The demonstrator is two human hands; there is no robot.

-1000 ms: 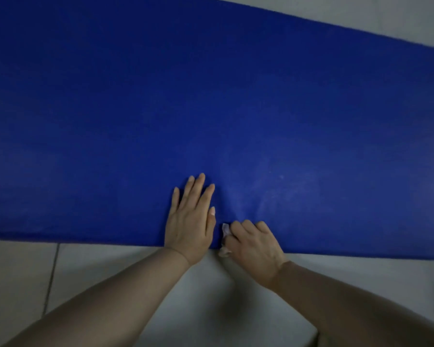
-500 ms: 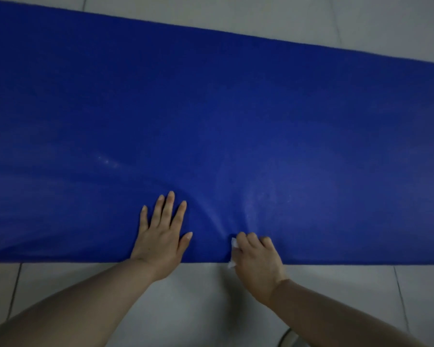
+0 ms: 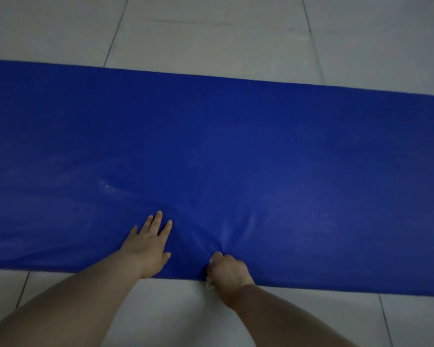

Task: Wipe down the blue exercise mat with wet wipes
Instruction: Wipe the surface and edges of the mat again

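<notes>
The blue exercise mat lies flat across the tiled floor, running from the left edge to the right edge of the view. My left hand presses flat on the mat near its front edge, fingers spread. My right hand is curled round a small white wet wipe at the mat's front edge. Only slivers of the wipe show beside the fingers. The mat wrinkles between and above the two hands.
Pale grey floor tiles with dark grout lines lie beyond the mat and in front of it. Faint light smears show on the mat to the left.
The view has tilted up and back, so the far floor now shows. Both hands have slid toward the mat's front edge, and my left hand has drawn apart from the right.
</notes>
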